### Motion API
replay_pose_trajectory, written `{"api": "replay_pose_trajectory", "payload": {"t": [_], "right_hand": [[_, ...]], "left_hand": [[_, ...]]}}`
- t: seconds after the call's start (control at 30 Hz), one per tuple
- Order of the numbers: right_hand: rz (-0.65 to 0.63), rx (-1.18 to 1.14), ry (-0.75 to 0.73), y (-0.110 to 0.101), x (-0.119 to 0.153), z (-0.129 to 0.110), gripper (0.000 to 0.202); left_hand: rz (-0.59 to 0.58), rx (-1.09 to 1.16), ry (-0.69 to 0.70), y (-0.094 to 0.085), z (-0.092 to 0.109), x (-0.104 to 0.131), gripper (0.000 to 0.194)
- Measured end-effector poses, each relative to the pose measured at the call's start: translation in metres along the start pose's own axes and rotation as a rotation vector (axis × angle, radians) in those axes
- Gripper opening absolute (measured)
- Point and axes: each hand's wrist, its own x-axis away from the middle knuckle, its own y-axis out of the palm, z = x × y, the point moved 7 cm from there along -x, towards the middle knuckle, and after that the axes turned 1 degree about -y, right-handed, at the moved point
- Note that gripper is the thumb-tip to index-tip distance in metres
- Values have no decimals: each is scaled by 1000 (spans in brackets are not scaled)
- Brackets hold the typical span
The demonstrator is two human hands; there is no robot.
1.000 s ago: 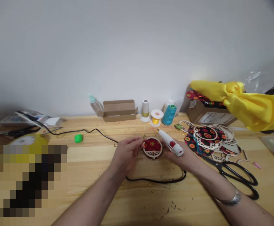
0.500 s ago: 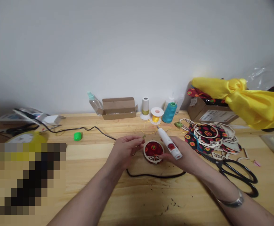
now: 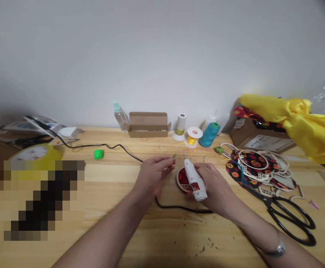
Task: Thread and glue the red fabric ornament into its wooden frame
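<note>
My right hand [image 3: 214,184] grips a white hot glue gun [image 3: 192,175] with a red patch and a narrow metal nozzle pointing away from me. My left hand [image 3: 154,173] pinches a thin green cord [image 3: 174,156] between thumb and fingertips, close to the nozzle but apart from it. Between the hands lies a round ornament [image 3: 182,179] of dark red fabric in a pale wooden ring with lattice work, partly covered by the glue gun and right hand. A black cable [image 3: 179,207] runs on the table below the hands.
Behind stand a cardboard box [image 3: 148,131], a spray bottle [image 3: 120,118], a yellow thread spool [image 3: 193,137] and a teal thread cone [image 3: 210,134]. Black scissors [image 3: 289,219] lie right, near wooden frames and patterned fabric [image 3: 257,167]. A green cap [image 3: 98,154] sits left.
The glue gun has tilted and moved over the ornament, its nozzle nearer the left fingertips. The left hand keeps its pinch on the cord. The whole view has shifted slightly.
</note>
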Motion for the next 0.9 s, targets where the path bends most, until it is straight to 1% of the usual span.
{"api": "replay_pose_trajectory", "payload": {"t": [0.17,0.3,0.43,0.53,0.63,0.73,0.83,0.9], "right_hand": [[2,-7,-24,1,0,-1,43],[22,-39,-17,-3,1,-1,42],[38,-70,-24,-6,1,-1,37],[46,-103,-23,-7,0,0,38],[39,-137,14,-7,1,4,42],[9,-193,84,-8,2,11,46],[-28,-308,141,-7,3,18,49],[-32,-420,150,-5,4,22,50]], "left_hand": [[11,15,20,0,0,0,11],[-15,12,27,3,1,1,7],[-13,23,33,4,2,2,6],[-35,12,35,4,2,3,6],[-44,6,29,4,1,3,7],[-48,-18,7,4,0,3,9],[-56,-91,-14,5,-2,4,10],[-58,-166,-16,5,-3,5,10]]}}
